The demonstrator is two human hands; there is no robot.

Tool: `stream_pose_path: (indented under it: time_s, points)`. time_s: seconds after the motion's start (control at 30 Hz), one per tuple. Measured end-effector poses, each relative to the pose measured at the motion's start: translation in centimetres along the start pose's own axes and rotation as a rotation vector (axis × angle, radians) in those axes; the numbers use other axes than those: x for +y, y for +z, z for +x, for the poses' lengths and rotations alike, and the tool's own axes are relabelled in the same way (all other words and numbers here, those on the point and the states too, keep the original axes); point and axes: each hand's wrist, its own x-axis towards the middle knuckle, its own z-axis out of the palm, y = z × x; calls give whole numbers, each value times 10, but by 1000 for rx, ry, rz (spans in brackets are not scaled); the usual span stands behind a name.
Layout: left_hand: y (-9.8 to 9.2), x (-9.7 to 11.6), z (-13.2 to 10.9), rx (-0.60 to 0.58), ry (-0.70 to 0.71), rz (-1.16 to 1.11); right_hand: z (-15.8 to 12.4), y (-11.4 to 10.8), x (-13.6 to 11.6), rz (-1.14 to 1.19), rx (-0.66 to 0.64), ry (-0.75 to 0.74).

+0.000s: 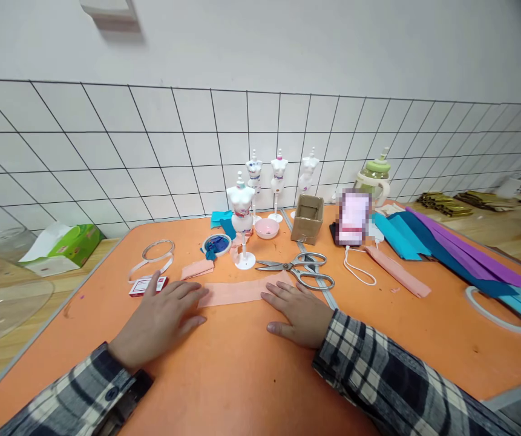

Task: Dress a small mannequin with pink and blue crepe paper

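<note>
Currently left hand (163, 315) and right hand (304, 310) lie flat, loosely spread, over ends of pink cloth (233, 293); uneven pressure could wrinkle it. Scissors (287, 266) toward back edge of tabletop (224, 375) might snag it.

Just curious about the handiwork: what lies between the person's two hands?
In the head view, a pale pink strip lies on the table between the left hand and the right hand.
</note>
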Motion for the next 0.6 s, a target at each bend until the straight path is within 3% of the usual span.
stream_pose_path:
  time_s: [0.13,0.37,0.6]
  points:
    - [0,5,9,40,160,-28,2,-4,-2,-20,105,-10]
    - [8,3,12,68,158,17,6,-9,8,-45,197,49]
    - [8,0,13,41,134,34,10,-15,5,-205,203,80]
